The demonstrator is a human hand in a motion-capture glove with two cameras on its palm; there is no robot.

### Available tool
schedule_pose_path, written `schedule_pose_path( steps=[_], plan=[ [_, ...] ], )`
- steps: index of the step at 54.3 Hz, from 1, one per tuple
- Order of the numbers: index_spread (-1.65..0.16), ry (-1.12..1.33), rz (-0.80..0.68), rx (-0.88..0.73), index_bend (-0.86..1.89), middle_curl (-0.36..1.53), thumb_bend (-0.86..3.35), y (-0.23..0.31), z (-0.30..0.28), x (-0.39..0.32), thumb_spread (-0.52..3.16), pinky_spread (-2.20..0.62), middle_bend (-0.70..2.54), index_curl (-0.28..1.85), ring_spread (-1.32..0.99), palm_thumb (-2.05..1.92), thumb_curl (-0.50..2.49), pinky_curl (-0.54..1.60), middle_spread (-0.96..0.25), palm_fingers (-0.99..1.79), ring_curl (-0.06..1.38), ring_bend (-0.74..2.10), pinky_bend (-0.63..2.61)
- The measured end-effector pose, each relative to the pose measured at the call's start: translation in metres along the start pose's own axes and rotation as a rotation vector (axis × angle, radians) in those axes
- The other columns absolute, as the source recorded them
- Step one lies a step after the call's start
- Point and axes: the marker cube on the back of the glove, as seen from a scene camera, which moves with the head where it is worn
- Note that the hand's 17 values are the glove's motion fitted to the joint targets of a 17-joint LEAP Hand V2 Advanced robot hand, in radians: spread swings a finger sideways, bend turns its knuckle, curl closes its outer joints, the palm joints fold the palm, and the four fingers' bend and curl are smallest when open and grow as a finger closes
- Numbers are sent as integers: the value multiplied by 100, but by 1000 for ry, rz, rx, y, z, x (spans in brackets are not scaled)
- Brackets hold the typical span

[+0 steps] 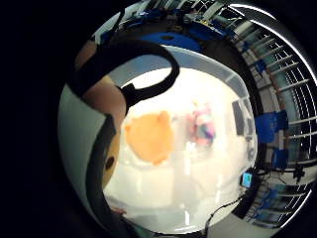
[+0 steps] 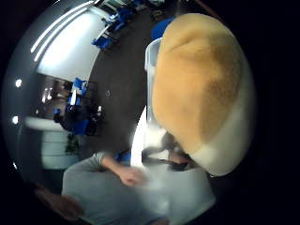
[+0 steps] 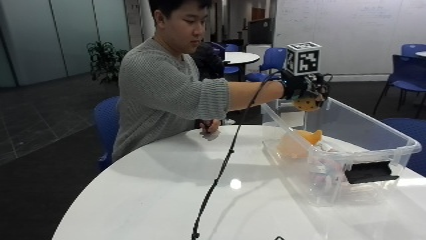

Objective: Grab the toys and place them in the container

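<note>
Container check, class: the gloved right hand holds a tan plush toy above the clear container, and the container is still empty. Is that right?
Not quite. The clear container is not empty: an orange toy already lies inside, seen in the outside view and the little finger side palm view. The rest stands: the gloved right hand holds the tan plush toy above it.

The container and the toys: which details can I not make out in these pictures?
- Gloved right hand: its fingers around the tan plush toy are too small in the outside view.
- Tan plush toy: the thumb side palm view is too close to show its shape.
- Multicoloured toy in the container: blurred, kind unknown.
- Orange toy: washed out.
</note>
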Motion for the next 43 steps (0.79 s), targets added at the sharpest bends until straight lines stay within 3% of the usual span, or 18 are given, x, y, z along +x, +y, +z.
schedule_pose_path(
  steps=[7, 17, 25, 35, 43],
  plan=[
    [-36, -22, 59, -81, 14, 56, 0, -31, 29, 5, 143, -24, 43, 20, -38, 30, 58, 35, -22, 22, 44, 99, 129],
    [-35, -47, 106, -145, 14, 57, -1, -35, 50, 15, 144, -21, 41, 22, -36, 27, 56, 36, -22, 10, 44, 94, 131],
    [-34, -101, 120, -186, 13, 49, -4, -33, 47, 15, 138, -8, 16, 23, -24, 18, 49, 38, -17, -26, 37, 68, 141],
    [-32, -92, 57, -104, 9, 39, -3, -6, 15, 20, 130, 1, 10, 21, -13, 8, 42, 36, -13, -28, 31, 54, 137],
    [-32, -99, 69, 50, 10, 33, -2, 61, -44, 35, 132, 2, 11, 20, -10, 5, 39, 34, -13, -25, 30, 50, 130]
  ],
)
